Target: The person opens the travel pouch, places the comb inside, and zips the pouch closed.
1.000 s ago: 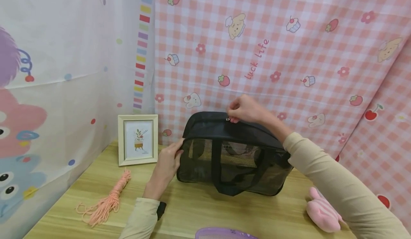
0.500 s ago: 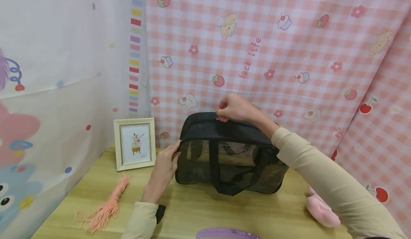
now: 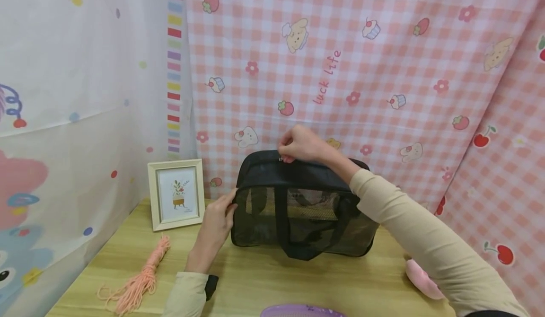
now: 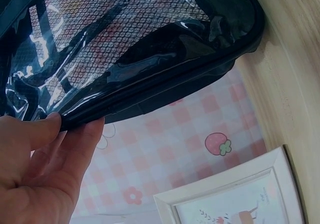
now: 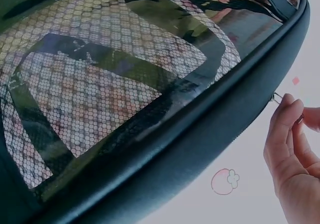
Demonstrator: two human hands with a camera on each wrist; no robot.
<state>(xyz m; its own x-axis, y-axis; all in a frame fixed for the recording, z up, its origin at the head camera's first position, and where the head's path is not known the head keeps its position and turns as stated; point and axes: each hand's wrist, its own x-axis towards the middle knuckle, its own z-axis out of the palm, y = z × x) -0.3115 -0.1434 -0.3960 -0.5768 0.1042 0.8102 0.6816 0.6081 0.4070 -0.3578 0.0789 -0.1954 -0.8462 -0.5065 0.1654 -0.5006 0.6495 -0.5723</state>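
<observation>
The side edge of the black bag (image 3: 304, 198) is pinched between thumb and fingers by the left hand (image 3: 215, 220). The bag is stood upright mid-desk, nearer the back edge; whether the checked cloth (image 3: 370, 61) behind is touched cannot be told. Judged light and soft, walls likely to fold under a push, clear window probably slick; best held by the corded side seam or the strap handle (image 3: 282, 217) hung down the front. At the top, the small metal zip pull (image 5: 275, 98) is pinched by the right hand (image 3: 300, 144), fingertips together.

Around it: peach rope (image 3: 146, 277) is laid near the left edge of the desk (image 3: 340, 279); picture frame (image 3: 176, 195) is stood by the back left corner, elbow room there limited; purple comb (image 3: 302, 310) is cut off toward the front edge; bag's top right corner and part of a pink object (image 3: 421, 279) are covered by the right sleeve (image 3: 417, 227).
</observation>
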